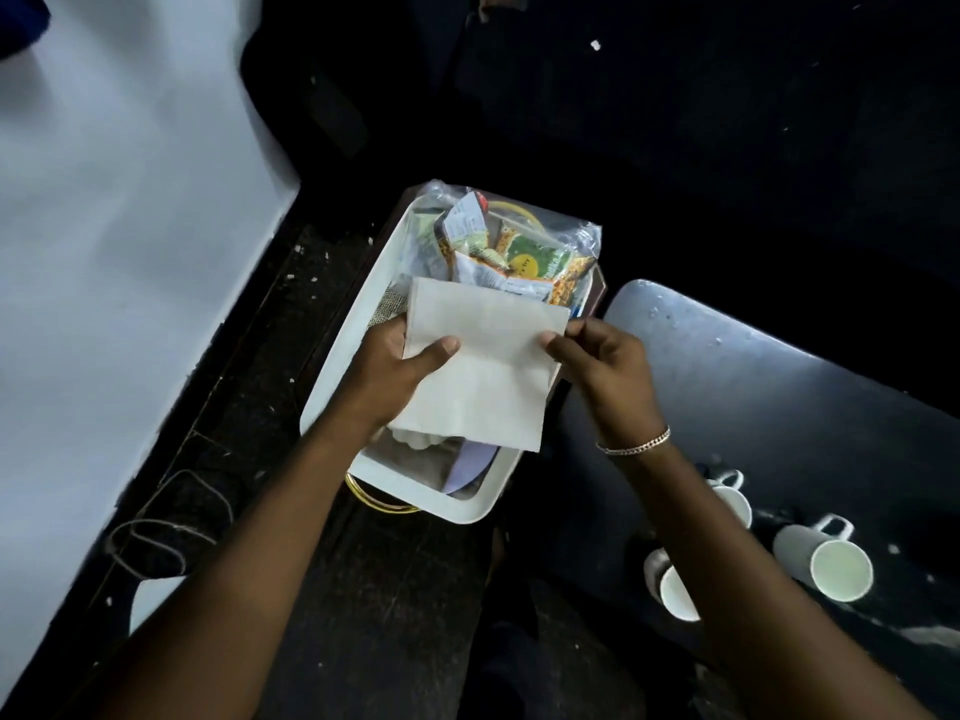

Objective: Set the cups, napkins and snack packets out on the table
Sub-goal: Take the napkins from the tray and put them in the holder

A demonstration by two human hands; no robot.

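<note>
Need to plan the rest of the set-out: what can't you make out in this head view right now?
- White tray contents: mostly hidden under the napkin held by left hand and right hand.
- Snack packets: bunched inside a clear bag; number and print unreadable.
- Cups: three visible on the dark table; right arm covers two partly.
- Napkin count: single or stack unclear.

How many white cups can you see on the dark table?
3. One cup lies on its side near the table's right edge, one sits beside the right forearm, and one shows below that arm, partly hidden. More could be out of view.
</note>
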